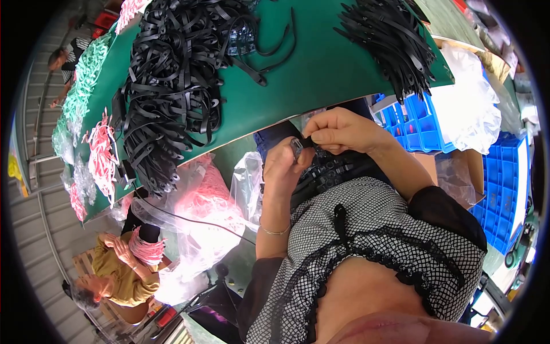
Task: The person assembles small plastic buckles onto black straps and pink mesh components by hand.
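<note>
Both hands are held together above my lap, just in front of the table's near edge. My left hand [285,159] is closed around a black strap [307,141], and a small greyish shiny piece [297,148] shows at its fingers. My right hand [342,132] pinches the strap from the other side between thumb and fingers. Across my lap lie several more black straps [326,178] with small dark fittings. A large tangled heap of black straps [172,74] covers the table's left part. Another bundle of black straps [395,46], laid side by side, rests at the right.
Clear plastic pieces [242,41] lie beside the heap on the green table [275,94]. Pink straps [102,157] and mint-green straps [86,80] are at the left. Blue crates [418,120] stand at the right. A co-worker [123,269] sits lower left, near a pink-filled bag [203,209].
</note>
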Demonstrator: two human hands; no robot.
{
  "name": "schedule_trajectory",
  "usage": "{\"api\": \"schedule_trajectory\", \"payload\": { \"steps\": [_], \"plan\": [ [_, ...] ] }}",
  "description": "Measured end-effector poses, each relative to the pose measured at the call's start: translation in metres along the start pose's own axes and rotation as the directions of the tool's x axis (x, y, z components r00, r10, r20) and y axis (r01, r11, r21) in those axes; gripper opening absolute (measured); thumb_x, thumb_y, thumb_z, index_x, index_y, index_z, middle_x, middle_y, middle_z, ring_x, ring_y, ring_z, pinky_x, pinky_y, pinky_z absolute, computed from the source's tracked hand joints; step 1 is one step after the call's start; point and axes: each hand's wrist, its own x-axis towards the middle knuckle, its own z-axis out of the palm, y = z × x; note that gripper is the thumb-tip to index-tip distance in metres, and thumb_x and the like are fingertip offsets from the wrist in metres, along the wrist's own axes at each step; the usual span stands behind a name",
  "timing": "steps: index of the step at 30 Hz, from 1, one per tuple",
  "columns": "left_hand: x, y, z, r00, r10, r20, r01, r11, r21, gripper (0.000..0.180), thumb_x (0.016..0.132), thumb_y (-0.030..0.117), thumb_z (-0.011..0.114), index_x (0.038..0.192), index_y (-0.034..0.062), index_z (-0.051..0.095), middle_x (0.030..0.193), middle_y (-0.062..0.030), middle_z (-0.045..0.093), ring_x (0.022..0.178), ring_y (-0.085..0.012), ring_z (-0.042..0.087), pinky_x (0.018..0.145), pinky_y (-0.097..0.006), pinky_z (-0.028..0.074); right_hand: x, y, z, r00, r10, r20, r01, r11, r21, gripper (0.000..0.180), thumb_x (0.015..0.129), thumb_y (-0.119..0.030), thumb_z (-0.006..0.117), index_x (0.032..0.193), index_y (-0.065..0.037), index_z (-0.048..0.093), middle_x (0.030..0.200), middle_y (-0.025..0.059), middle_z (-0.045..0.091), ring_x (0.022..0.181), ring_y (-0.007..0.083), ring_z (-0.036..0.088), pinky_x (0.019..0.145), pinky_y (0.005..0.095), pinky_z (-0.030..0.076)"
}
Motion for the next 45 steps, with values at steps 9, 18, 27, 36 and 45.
{"api": "schedule_trajectory", "payload": {
  "steps": [9, 18, 27, 36, 45],
  "plan": [
    [-0.003, 0.010, 0.004, 0.982, -0.101, -0.161, 0.137, 0.965, 0.226, 0.031, 0.087, 0.029, 0.050, 0.077, -0.0001, 0.051, 0.063, -0.0002, 0.045, 0.056, -0.0063, 0.036, 0.051, -0.020, 0.027, -0.002, -0.003, 0.002, 0.988, -0.149, -0.035, 0.139, 0.968, -0.209, 0.016, 0.087, -0.016, 0.054, 0.093, -0.001, 0.053, 0.065, -0.0030, 0.043, 0.052, 0.0049, 0.037, 0.046, 0.0189, 0.030],
    [-0.007, 0.022, 0.005, 0.975, -0.020, -0.223, 0.138, 0.839, 0.526, 0.009, 0.084, 0.006, 0.056, 0.090, 0.0000, 0.055, 0.072, 0.0019, 0.051, 0.064, -0.0025, 0.043, 0.054, -0.017, 0.034, -0.001, 0.007, 0.005, 0.788, -0.613, 0.067, 0.469, 0.526, -0.709, 0.015, 0.082, -0.015, 0.059, 0.079, -0.002, 0.052, 0.091, 0.0028, 0.047, 0.075, 0.0119, 0.046, 0.065, 0.0253, 0.039],
    [-0.003, 0.030, 0.016, 0.970, -0.065, -0.235, 0.154, 0.911, 0.382, 0.014, 0.086, 0.005, 0.050, 0.099, 0.0045, 0.053, 0.079, -0.0027, 0.055, 0.066, -0.0076, 0.049, 0.058, -0.019, 0.039, -0.002, 0.011, 0.003, 0.880, -0.474, -0.040, 0.415, 0.806, -0.423, 0.015, 0.083, -0.015, 0.057, 0.088, -0.002, 0.052, 0.093, 0.0025, 0.044, 0.077, 0.0088, 0.045, 0.065, 0.0207, 0.039],
    [-0.006, 0.025, 0.018, 0.961, -0.180, -0.209, 0.203, 0.975, 0.095, 0.007, 0.087, 0.012, 0.049, 0.089, 0.0058, 0.047, 0.074, -0.0042, 0.053, 0.064, -0.0098, 0.048, 0.057, -0.021, 0.038, -0.003, 0.014, 0.010, 0.844, -0.533, 0.054, 0.392, 0.545, -0.741, 0.021, 0.073, 0.001, 0.065, 0.091, 0.002, 0.054, 0.082, 0.0032, 0.047, 0.077, 0.0112, 0.053, 0.065, 0.0236, 0.045],
    [-0.001, 0.021, 0.010, 0.966, -0.207, -0.152, 0.195, 0.977, -0.089, 0.021, 0.080, 0.021, 0.055, 0.077, 0.0036, 0.044, 0.070, -0.0087, 0.053, 0.059, -0.0142, 0.048, 0.054, -0.023, 0.039, 0.004, 0.017, 0.015, 0.858, -0.513, -0.012, 0.478, 0.808, -0.344, 0.016, 0.079, 0.008, 0.055, 0.094, 0.005, 0.050, 0.081, 0.0045, 0.046, 0.075, 0.0150, 0.060, 0.064, 0.0236, 0.051]
  ]
}}
